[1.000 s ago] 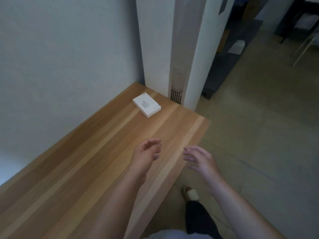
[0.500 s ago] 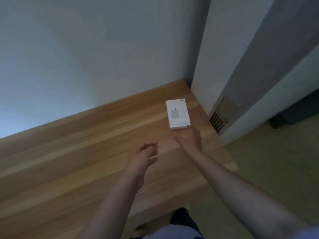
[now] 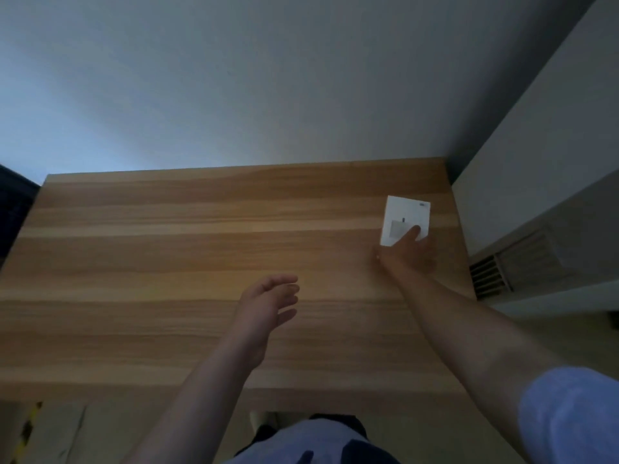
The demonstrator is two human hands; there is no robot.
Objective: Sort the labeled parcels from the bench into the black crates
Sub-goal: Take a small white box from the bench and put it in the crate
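Observation:
A small flat white parcel [image 3: 407, 214] with a grey label lies near the far right corner of the wooden bench [image 3: 167, 262]. My right hand [image 3: 407, 254] reaches to it, one straight finger lying on the parcel's near edge and the thumb spread out to the left; the hand is blurred. Over the middle of the bench, well left of the parcel, my left hand [image 3: 266, 306] hovers with relaxed fingers and holds nothing. No black crate is in view.
The bench stands against a plain wall at the back and a white pillar [image 3: 536, 145] on the right, which has a vent grille [image 3: 489, 276] low down. A dark object [image 3: 13, 209] shows past the bench's left end. Floor lies below the near edge.
The view has swung to face the bench squarely. My right hand has moved forward from just short of the parcel to touching it. My left hand has stayed over the bench, open.

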